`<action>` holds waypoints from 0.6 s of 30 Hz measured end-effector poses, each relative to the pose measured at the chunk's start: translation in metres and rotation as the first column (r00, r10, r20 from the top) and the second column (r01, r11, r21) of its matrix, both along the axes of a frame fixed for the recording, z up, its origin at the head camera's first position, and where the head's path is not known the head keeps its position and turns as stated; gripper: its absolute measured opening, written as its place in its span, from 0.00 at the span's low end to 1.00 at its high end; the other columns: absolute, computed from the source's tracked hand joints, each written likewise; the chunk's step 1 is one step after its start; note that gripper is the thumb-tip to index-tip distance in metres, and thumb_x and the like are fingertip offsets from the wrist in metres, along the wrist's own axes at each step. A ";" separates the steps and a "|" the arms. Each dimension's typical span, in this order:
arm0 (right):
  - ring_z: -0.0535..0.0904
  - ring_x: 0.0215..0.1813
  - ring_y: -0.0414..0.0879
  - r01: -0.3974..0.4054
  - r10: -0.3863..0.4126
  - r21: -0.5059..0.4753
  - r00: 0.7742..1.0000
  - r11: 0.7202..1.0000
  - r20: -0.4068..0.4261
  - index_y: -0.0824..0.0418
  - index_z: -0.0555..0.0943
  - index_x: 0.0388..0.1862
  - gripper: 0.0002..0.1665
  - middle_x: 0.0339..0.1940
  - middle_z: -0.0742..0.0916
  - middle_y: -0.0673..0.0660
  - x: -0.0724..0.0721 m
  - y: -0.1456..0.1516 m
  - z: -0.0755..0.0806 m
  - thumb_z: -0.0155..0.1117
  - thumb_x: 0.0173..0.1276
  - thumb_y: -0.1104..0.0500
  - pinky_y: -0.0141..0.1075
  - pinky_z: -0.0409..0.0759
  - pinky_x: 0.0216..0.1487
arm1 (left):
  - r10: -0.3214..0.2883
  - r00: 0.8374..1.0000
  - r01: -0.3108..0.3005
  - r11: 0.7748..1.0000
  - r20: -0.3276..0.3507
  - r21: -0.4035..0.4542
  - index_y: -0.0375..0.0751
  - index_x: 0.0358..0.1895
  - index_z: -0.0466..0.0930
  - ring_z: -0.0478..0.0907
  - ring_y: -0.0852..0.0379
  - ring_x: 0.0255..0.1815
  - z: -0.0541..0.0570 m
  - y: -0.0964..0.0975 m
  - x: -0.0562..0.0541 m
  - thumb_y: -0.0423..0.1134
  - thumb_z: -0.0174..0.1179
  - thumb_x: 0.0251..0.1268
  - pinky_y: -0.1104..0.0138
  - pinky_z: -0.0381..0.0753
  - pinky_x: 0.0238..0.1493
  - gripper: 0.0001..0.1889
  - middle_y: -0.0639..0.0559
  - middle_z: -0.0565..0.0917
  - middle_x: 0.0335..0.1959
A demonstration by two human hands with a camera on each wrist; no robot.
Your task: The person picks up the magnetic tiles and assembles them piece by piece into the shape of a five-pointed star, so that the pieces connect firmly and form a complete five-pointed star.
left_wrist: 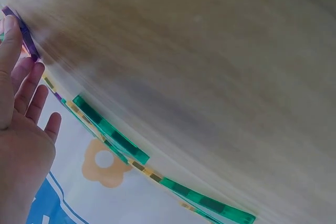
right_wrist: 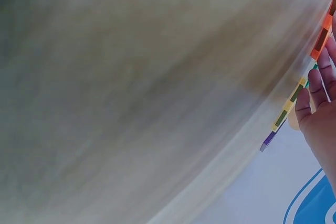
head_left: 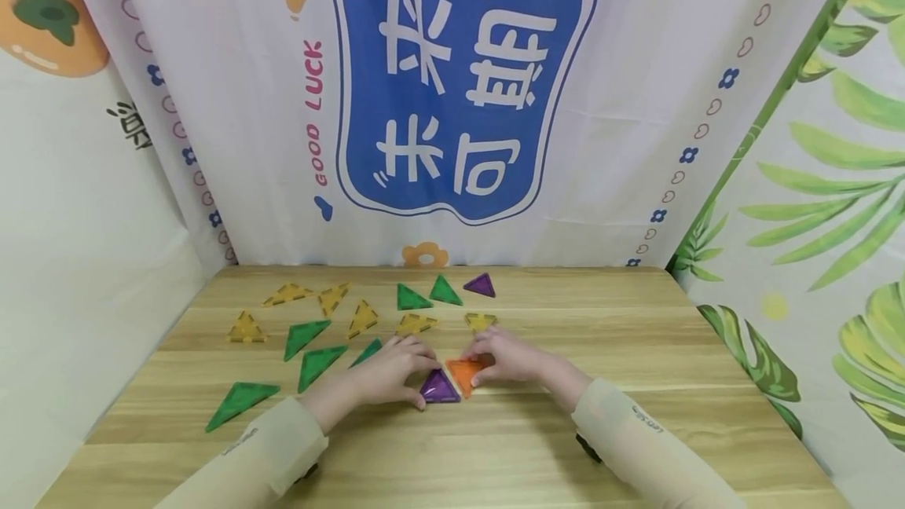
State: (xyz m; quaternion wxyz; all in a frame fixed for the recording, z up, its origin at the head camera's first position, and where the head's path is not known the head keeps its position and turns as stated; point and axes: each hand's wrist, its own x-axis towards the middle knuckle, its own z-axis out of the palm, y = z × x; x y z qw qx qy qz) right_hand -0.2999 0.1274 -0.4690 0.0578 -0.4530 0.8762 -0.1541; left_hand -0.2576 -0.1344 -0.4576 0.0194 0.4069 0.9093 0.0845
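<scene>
On the wooden table, a purple triangle magnetic tile [head_left: 440,388] and an orange triangle magnetic tile [head_left: 463,375] lie flat, edge against edge. My left hand [head_left: 393,371] pinches the purple tile between thumb and fingers; its other fingers spread loosely in the left wrist view. From the other side, my right hand [head_left: 511,355] holds the orange tile, with the thumb at its lower right edge and fingertips at the top. Only the end of the orange tile [right_wrist: 321,40] shows in the right wrist view. A green triangle tile [head_left: 366,352] is partly hidden behind the left hand.
Several yellow triangle tiles [head_left: 363,319] and green triangle tiles [head_left: 240,403] lie to the left and behind the hands. A second purple tile [head_left: 481,284] lies near the table's back edge. Printed cloth [head_left: 636,100] hangs behind the table [head_left: 636,446].
</scene>
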 end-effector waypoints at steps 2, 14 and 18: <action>0.72 0.49 0.39 -0.009 0.009 0.010 1.000 1.000 0.011 0.50 0.82 0.53 0.26 0.46 0.82 0.44 0.001 0.000 0.001 0.68 0.57 0.42 0.38 0.69 0.58 | 0.001 1.000 -0.001 1.000 0.006 0.001 0.47 0.59 0.77 0.69 0.53 0.60 0.000 0.000 0.000 0.60 0.67 0.47 0.52 0.66 0.61 0.34 0.54 0.78 0.56; 0.71 0.48 0.36 0.004 -0.006 0.050 0.999 0.999 0.053 0.48 0.80 0.54 0.25 0.45 0.81 0.42 0.003 -0.004 0.004 0.66 0.58 0.42 0.36 0.69 0.55 | -0.010 0.999 0.010 1.000 0.033 0.020 0.47 0.59 0.77 0.68 0.53 0.60 -0.001 0.000 -0.002 0.59 0.67 0.47 0.51 0.66 0.61 0.34 0.55 0.78 0.56; 0.71 0.48 0.37 -0.004 0.002 0.047 0.999 0.999 0.039 0.48 0.80 0.54 0.25 0.45 0.81 0.43 0.003 -0.004 0.004 0.66 0.59 0.42 0.36 0.69 0.55 | -0.015 0.999 0.014 1.000 0.036 0.020 0.47 0.59 0.77 0.68 0.53 0.61 -0.002 0.000 -0.004 0.59 0.67 0.47 0.50 0.66 0.62 0.34 0.55 0.77 0.57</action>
